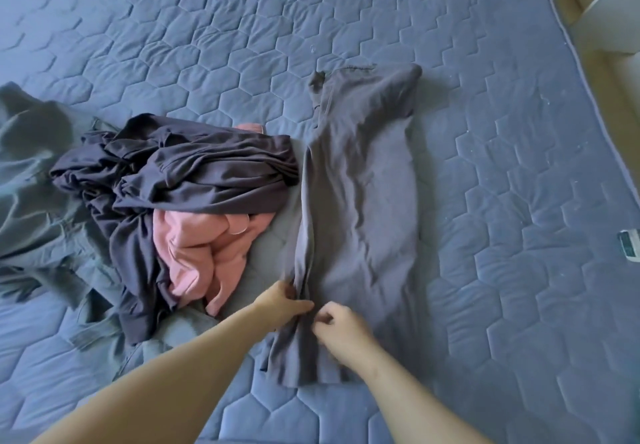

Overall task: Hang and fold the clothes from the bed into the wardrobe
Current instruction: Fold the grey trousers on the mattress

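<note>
Grey garment (360, 201) flat on bed (502, 201), long fold down its left side. Left hand (284, 301) fingers curled round that fold. Right hand (343, 322) just beside, fingers bent, pinching same cloth. Open quilt to right, up to bed edge. Left: dark garment (194, 173) heaped over pink garment (204, 253), nearly touching fold; grey-green garment (31, 173) beyond. Small white object (629, 245) at right edge.

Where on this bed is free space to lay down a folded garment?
Free: the mattress right of the grey garment, and the far stretch beyond it. Crowded: the left, where the dark and pink pile and a greenish cloth lie.
</note>
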Demonstrator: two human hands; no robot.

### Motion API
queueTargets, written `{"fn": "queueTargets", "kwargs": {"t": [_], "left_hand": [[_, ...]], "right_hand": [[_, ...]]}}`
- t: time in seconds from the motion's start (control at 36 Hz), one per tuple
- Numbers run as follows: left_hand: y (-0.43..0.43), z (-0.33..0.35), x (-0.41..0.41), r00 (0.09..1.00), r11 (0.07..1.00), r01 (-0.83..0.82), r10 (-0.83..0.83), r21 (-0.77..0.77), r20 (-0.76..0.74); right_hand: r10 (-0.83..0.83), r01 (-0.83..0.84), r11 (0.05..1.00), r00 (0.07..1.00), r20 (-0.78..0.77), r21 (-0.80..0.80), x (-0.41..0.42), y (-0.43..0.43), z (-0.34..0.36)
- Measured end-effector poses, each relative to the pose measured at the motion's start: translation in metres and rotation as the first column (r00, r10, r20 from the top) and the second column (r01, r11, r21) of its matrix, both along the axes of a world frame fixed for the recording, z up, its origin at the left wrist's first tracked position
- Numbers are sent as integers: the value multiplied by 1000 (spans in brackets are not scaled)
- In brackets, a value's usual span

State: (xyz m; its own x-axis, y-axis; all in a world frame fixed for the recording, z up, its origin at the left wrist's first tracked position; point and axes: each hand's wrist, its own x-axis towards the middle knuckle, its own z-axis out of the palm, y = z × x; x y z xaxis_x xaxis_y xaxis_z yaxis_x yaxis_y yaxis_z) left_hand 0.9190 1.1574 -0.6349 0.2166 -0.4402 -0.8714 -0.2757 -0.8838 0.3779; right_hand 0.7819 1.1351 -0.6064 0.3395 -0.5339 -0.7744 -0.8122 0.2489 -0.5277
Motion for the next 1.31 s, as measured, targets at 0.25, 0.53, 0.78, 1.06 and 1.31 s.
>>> {"fn": "queueTargets", "kwargs": {"t": [0.25,0.53,0.78,1.06,1.31], "left_hand": [[27,2,-21,971,969,-235,238,-77,29],[46,53,-30,765,791,-600,524,-118,-375],[58,48,-23,940,892,-314,340,-325,24],[63,-5,-39,938,978,-179,202,-104,282],[54,-17,-61,852,973,227,-171,-54,494]], "right_hand": [[89,-108,971,991,-98,-213,-54,43,-10],[33,-245,683,951,-306,-688,-53,62,-1],[-276,98,745,946,-172,-660,-124,40,-18],[-406,248,788,897,-172,-564,-131,47,-35],[-160,42,740,980,-115,-671,-136,47,-57]]}}
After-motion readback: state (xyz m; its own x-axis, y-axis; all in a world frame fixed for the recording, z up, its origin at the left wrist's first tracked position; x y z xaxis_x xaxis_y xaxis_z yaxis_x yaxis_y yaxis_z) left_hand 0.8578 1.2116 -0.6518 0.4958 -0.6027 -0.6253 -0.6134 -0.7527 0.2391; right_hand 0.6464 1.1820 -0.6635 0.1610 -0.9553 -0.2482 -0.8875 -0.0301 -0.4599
